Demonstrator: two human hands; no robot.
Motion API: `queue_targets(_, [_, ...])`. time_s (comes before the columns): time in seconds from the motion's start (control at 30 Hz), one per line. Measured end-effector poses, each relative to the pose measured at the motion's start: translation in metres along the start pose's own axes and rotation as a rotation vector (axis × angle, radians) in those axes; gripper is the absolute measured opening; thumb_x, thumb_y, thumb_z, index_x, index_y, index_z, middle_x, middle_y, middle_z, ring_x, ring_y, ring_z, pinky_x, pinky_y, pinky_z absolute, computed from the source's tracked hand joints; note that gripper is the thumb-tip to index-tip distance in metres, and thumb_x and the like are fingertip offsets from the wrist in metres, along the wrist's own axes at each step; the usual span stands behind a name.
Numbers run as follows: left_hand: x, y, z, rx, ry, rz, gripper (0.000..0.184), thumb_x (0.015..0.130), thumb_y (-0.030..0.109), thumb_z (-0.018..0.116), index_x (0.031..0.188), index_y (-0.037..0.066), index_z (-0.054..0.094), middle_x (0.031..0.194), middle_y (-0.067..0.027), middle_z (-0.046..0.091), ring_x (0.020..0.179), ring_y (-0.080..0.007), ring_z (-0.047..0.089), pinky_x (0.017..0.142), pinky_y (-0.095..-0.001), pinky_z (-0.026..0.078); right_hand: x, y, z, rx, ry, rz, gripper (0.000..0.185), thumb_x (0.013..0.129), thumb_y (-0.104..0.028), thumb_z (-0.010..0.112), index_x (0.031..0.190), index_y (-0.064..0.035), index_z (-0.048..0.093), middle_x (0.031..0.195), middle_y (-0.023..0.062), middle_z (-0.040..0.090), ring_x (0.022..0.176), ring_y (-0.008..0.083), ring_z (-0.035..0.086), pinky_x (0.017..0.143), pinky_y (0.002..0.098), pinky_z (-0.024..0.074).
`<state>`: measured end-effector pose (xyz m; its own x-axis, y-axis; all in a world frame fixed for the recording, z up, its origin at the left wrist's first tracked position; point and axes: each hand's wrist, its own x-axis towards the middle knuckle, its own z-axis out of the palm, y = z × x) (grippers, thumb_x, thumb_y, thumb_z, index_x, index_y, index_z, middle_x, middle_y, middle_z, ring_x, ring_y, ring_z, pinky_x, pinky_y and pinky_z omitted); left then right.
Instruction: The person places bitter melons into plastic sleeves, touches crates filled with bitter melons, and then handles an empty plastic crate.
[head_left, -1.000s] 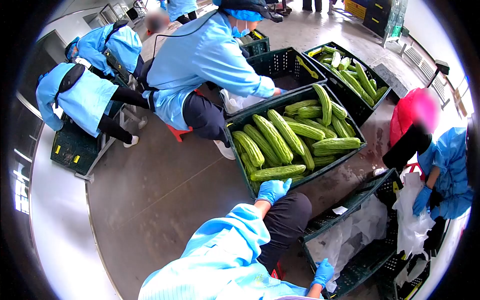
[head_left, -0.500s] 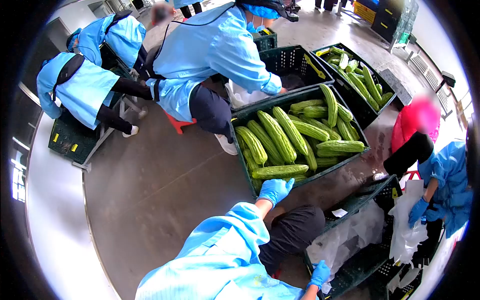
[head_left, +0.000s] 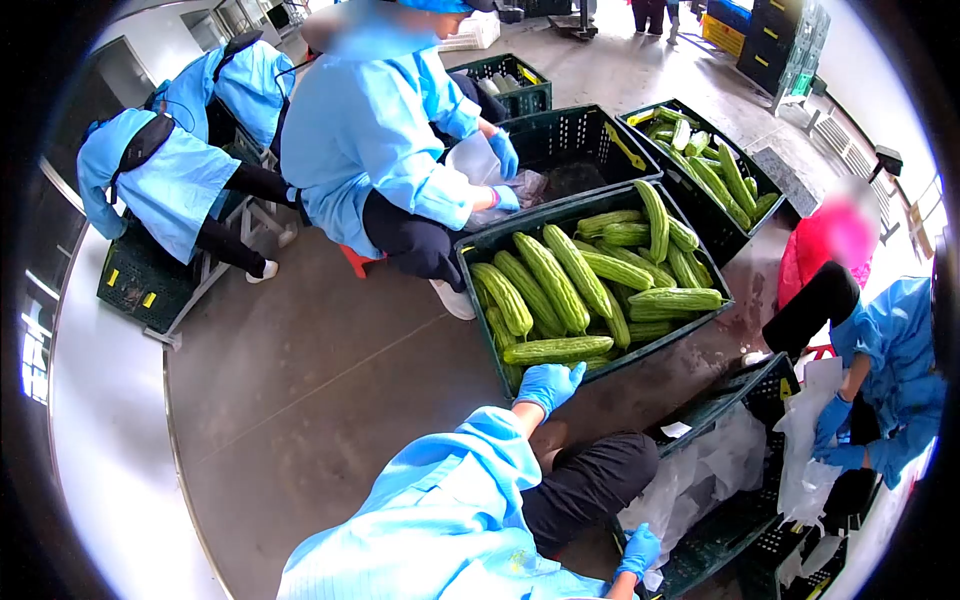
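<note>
My left hand [head_left: 549,388], in a blue glove, is closed at the near rim of a dark green crate [head_left: 660,349], its thumb pointing out to the right. Long green bitter gourds [head_left: 566,278] fill this crate, and one lies crosswise just above my hand. Low in the view, my right hand [head_left: 638,551], also gloved in blue, is closed beside the left edge of another crate [head_left: 707,398]. Crumpled translucent plastic sheets [head_left: 700,475] line that crate. What the right fingers hold, if anything, is hidden.
A co-worker [head_left: 370,140] sits beyond the gourds near an open crate [head_left: 560,125], with a second gourd crate [head_left: 690,110] farther right. Another co-worker [head_left: 895,370] handles white plastic [head_left: 808,440] at the right. Two more people bend over crates at the left.
The co-worker beyond the gourds has leaned back from the open crate and now holds plastic with both hands. My knee has shifted right; my hands stay at the crate edges.
</note>
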<state>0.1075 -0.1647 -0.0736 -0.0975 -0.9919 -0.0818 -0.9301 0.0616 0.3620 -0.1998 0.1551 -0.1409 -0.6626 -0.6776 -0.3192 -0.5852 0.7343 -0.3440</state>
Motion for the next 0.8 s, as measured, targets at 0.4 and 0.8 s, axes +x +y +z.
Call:
queue_targets(0.4, [-0.001, 0.002, -0.002, 0.006, 0.038, 0.010, 0.068, 0.098, 0.051, 0.033, 0.063, 0.007, 0.070, 0.063, -0.0175, 0.066, 0.059, -0.0349, 0.066, 0.055, -0.0479, 0.051, -0.014, -0.030, -0.025, -0.039, -0.007, -0.056, 0.054, 0.097, -0.040, 0.042, 0.076, -0.0029, 0.075, 0.070, 0.0179, 0.068, 0.062, 0.0353, 0.064, 0.062, 0.0461, 0.0473])
queue_targets(0.8, [-0.002, 0.002, -0.001, 0.022, 0.050, 0.013, 0.070, 0.099, 0.050, 0.031, 0.059, 0.007, 0.069, 0.061, -0.0169, 0.065, 0.057, -0.0346, 0.066, 0.055, -0.0479, 0.051, -0.017, -0.040, -0.025, 0.075, 0.021, 0.008, 0.057, 0.098, -0.039, 0.041, 0.067, -0.0051, 0.075, 0.060, 0.0122, 0.067, 0.057, 0.0271, 0.064, 0.061, 0.0420, 0.0492])
